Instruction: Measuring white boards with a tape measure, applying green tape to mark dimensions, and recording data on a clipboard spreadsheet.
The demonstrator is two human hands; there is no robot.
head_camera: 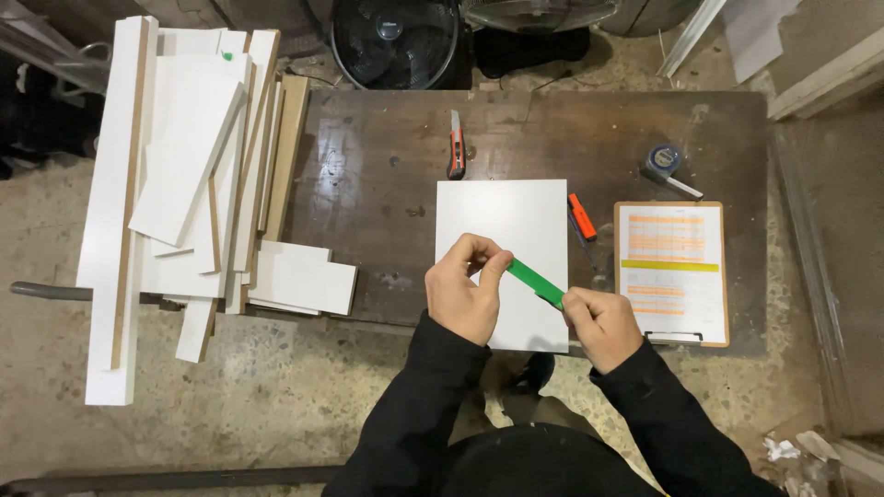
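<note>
Both hands are raised over the white panel [502,248], which lies flat at the near edge of the desk [387,184]. The left hand [465,290] pinches one end of a green strip [536,282]; the right hand [600,324] grips the other end. The strip slants above the panel's lower right part. An orange marker [581,215] lies just right of the panel. A clipboard [670,272] with a printed sheet lies further right of it. A tape measure [665,164] sits beyond the clipboard. An orange utility knife [456,144] lies just beyond the panel's far left corner. White boards [198,175] are stacked well left of the panel.
</note>
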